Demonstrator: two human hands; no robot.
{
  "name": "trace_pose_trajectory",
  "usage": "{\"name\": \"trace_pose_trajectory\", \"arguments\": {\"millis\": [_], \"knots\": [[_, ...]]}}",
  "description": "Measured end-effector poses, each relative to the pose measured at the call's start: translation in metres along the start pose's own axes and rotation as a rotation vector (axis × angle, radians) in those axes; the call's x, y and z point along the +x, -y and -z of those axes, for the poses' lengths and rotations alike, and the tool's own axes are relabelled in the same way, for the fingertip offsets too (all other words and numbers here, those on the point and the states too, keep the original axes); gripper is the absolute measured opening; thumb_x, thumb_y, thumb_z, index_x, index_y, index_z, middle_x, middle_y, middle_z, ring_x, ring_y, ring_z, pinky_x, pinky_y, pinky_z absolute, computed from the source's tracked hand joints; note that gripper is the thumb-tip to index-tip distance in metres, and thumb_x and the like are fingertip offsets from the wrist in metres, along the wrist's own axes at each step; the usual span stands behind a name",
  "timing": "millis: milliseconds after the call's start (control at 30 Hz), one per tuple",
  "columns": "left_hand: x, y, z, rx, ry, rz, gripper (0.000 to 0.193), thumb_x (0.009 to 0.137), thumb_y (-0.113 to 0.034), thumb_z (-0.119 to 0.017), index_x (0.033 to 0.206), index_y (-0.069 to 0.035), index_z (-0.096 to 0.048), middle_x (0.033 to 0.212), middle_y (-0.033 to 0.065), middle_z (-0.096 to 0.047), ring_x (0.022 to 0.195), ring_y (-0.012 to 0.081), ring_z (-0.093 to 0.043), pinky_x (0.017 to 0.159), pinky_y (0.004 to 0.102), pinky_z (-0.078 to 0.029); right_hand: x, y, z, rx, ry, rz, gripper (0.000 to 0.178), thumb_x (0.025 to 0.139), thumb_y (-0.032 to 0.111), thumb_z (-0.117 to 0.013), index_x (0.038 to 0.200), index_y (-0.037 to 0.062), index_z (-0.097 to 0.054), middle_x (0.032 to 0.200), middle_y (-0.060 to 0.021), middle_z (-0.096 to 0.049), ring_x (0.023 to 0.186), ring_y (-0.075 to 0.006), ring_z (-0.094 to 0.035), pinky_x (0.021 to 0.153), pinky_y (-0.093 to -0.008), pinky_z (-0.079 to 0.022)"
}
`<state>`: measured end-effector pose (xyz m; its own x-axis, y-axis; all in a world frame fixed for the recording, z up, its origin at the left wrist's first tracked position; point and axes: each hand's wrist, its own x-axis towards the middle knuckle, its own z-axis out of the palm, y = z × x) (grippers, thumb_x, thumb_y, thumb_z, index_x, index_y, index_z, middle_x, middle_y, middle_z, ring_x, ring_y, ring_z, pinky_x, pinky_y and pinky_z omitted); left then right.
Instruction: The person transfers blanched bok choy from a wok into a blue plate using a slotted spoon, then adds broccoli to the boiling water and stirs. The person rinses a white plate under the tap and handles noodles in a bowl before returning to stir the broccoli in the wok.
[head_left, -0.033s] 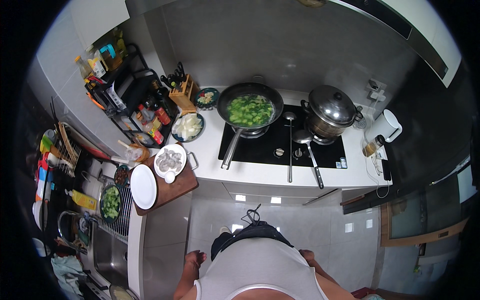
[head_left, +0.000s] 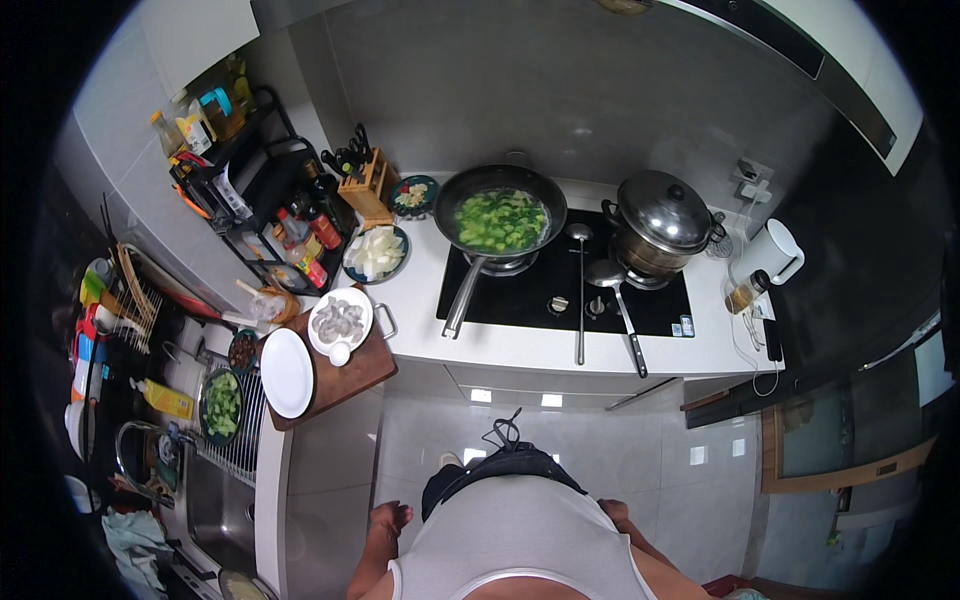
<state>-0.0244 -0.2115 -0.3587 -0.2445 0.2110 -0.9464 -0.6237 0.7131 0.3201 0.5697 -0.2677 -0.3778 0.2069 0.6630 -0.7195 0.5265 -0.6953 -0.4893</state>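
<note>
My left hand hangs beside my body, its fingers loosely apart and nothing in them. On the other side hangs my right hand, its fingers mostly hidden from sight. Both are well away from the counter. A dark frying pan rests on the left burner, with chopped green vegetables in liquid inside. To its right, a ladle and a spatula lie across the hob. A lidded steel pot stands on the right burner.
A wooden board bears a white oval plate and a white dish of raw, pale grey pieces. Nearby are a plate of white slices, a knife block, a bottle rack, a sink and a white kettle.
</note>
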Motion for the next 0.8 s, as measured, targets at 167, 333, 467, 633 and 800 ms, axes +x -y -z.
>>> {"name": "trace_pose_trajectory", "arguments": {"millis": [167,333,467,633,800], "knots": [[0.010,0.009,0.009,0.008,0.000,-0.004,0.025,0.098,-0.006,-0.053,0.119,0.007,-0.055,0.096,0.0248,-0.069,0.069,0.0335,-0.070,0.058,0.0448,-0.062,-0.003,0.003,0.007,-0.315,0.033,0.133,0.038,0.087,0.037,-0.063,0.113,0.0119,-0.073,0.115,-0.0084,-0.072,0.108,-0.0267,-0.068,0.097,-0.0356,-0.053],[-0.005,0.009,0.001,-0.009,-0.021,-0.027,0.026,0.098,-0.006,-0.053,0.120,0.006,-0.055,0.096,0.0251,-0.069,0.069,0.0337,-0.070,0.059,0.0447,-0.062,0.000,-0.001,0.010,-0.596,-0.014,0.205,0.037,0.087,0.036,-0.062,0.113,0.0114,-0.071,0.111,-0.0093,-0.073,0.106,-0.0270,-0.068,0.096,-0.0354,-0.053],[-0.020,0.006,-0.007,0.030,-0.049,-0.052,0.027,0.098,-0.006,-0.052,0.122,0.006,-0.056,0.099,0.0258,-0.069,0.070,0.0340,-0.070,0.060,0.0445,-0.062,0.004,-0.021,0.007,-0.106,-0.051,0.307,0.027,0.090,0.022,-0.063,0.108,0.0023,-0.069,0.093,-0.0156,-0.073,0.083,-0.0308,-0.071,0.075,-0.0396,-0.060],[-0.020,0.007,-0.008,0.032,-0.055,-0.054,0.027,0.099,-0.007,-0.050,0.123,0.006,-0.056,0.101,0.0260,-0.069,0.070,0.0336,-0.070,0.061,0.0443,-0.062,0.012,-0.035,0.000,0.299,-0.082,0.251,0.020,0.091,0.014,-0.063,0.103,-0.0016,-0.068,0.083,-0.0170,-0.071,0.070,-0.0301,-0.070,0.062,-0.0388,-0.061],[-0.018,0.007,-0.006,0.015,-0.041,-0.058,0.027,0.099,-0.006,-0.051,0.122,0.006,-0.055,0.098,0.0256,-0.069,0.069,0.0332,-0.070,0.060,0.0443,-0.062,0.001,-0.016,0.001,0.467,-0.080,0.014,0.018,0.092,0.012,-0.062,0.102,-0.0018,-0.068,0.081,-0.0169,-0.070,0.068,-0.0292,-0.070,0.059,-0.0381,-0.060]]}}
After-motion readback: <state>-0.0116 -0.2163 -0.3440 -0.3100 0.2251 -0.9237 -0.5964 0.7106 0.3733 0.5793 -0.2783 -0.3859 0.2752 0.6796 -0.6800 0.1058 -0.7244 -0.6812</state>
